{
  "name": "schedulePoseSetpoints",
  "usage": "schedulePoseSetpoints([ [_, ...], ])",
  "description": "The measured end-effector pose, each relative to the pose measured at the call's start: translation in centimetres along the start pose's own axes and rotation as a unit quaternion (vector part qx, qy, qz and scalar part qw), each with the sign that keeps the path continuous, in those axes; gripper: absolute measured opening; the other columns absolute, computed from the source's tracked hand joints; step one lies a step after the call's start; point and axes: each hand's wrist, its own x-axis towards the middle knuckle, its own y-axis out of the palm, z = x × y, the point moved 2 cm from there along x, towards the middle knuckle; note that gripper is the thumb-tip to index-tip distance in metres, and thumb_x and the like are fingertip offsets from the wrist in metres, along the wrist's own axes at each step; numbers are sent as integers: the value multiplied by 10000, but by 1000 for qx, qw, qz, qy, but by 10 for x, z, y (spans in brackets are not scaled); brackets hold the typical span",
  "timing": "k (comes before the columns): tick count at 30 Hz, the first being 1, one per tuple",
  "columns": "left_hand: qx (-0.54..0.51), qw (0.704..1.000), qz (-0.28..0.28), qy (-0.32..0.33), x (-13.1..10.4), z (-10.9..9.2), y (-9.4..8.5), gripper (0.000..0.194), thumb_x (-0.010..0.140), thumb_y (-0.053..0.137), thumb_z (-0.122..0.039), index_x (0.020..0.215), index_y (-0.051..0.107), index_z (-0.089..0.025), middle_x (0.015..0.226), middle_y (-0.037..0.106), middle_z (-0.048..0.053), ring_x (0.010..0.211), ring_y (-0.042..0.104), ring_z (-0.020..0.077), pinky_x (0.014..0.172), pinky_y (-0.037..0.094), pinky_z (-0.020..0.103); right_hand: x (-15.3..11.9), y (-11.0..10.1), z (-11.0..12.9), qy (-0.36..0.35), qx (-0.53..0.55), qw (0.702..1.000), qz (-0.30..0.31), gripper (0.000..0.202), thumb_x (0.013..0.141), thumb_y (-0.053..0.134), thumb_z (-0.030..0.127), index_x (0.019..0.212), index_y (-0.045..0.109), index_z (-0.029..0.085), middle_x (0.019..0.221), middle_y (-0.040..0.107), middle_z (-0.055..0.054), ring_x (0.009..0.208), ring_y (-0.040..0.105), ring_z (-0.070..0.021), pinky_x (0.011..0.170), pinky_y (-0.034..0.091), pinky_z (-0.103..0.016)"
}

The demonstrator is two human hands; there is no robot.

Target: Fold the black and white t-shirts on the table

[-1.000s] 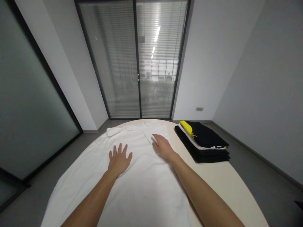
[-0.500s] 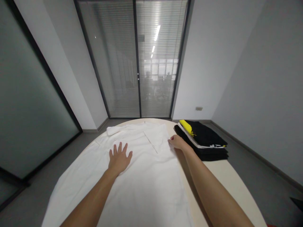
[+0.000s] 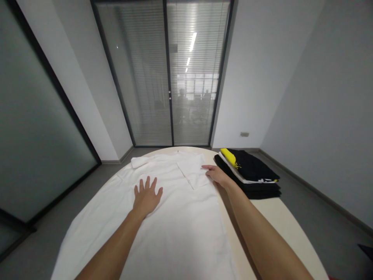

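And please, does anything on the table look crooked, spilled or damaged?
Nothing looks spilled or damaged. The white garment only has light wrinkles and a slanting line left of the right hand. The stack of folded clothes has slightly uneven edges, so it looks a little untidy.

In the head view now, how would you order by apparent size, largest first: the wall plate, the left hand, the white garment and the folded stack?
1. White garment
2. Folded stack
3. Left hand
4. Wall plate
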Motion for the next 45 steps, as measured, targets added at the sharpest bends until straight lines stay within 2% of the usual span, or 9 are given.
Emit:
schedulePoseSetpoints([
  [8, 4, 1000, -5, 2, -2, -2, -2, 668, 981, 316, -548, 1566, 339, -225, 1655, 223, 117, 1512, 147, 425, 1187, 159, 606, 2, 8, -1, -37, -104, 992, -66, 626, 701, 714, 106, 1318, 631, 171, 1283, 637, -118, 1167, 588, -248, 1005, 440, -355],
  [12, 2, 1000, -6, 1, -2, -3, -1, 669, 980, 319, -558, 1564, 341, -234, 1656, 222, 112, 1513, 142, 423, 1187, 158, 604, -13, 13, 19, -96, -219, 963, -123, 436, 835, 688, 356, 1250, 677, 220, 1483, 488, -129, 1362, 395, -328, 1090, 334, -453],
  [16, -1, 1000, -2, -1, -2, -2, -1, 663, 982, 317, -555, 1563, 344, -238, 1657, 220, 112, 1514, 140, 423, 1187, 154, 606, -27, 40, 43, -143, -269, 949, -80, 501, 846, 638, 567, 1205, 694, 221, 1318, 636, -117, 1236, 517, -313, 1028, 390, -437],
  [21, 2, 1000, -3, 1, -1, -2, -1, 672, 980, 314, -560, 1567, 333, -234, 1658, 216, 111, 1515, 136, 421, 1188, 153, 606, -38, 65, 53, -126, -319, 937, -63, 321, 909, 572, 413, 1083, 722, 189, 1119, 730, -114, 1071, 622, -256, 889, 449, -333],
  [27, 2, 1000, 1, 0, -2, -3, -2, 671, 982, 310, -559, 1567, 336, -231, 1658, 214, 113, 1514, 141, 423, 1187, 156, 605, -41, 58, 58, -83, -314, 941, -91, 364, 990, 413, 367, 1044, 723, 184, 991, 750, -140, 896, 689, -245, 753, 452, -305],
  [33, 5, 1000, 1, -3, -2, -4, -2, 664, 984, 311, -557, 1565, 339, -236, 1659, 214, 105, 1516, 134, 418, 1192, 152, 596, -42, 57, 58, -139, -289, 944, -73, 370, 999, 401, 383, 1023, 723, 202, 999, 749, -110, 928, 689, -240, 778, 455, -301],
  [36, 2, 1000, 4, -4, -2, -4, -2, 664, 985, 311, -558, 1567, 334, -240, 1661, 204, 105, 1516, 131, 418, 1193, 150, 598, -41, 63, 51, -173, -292, 939, -48, 343, 960, 485, 401, 1119, 711, 197, 1173, 714, -117, 1114, 637, -257, 933, 440, -335],
  [40, 8, 1000, -2, -6, -1, -4, -1, 657, 981, 333, -541, 1564, 339, -239, 1656, 221, 113, 1514, 150, 416, 1190, 160, 601, -39, 68, 41, -155, -312, 937, -30, 656, 893, 566, 567, 1433, 529, 195, 1541, 438, -160, 1430, 363, -339, 1151, 263, -481],
  [45, 6, 1000, -4, -4, -1, -4, 1, 659, 983, 320, -552, 1564, 341, -240, 1656, 217, 111, 1514, 148, 416, 1189, 162, 603, -39, 67, 38, -135, -316, 939, 19, 547, 982, 407, 471, 1481, 486, 259, 1587, 381, -113, 1475, 283, -352, 1175, 187, -562],
])
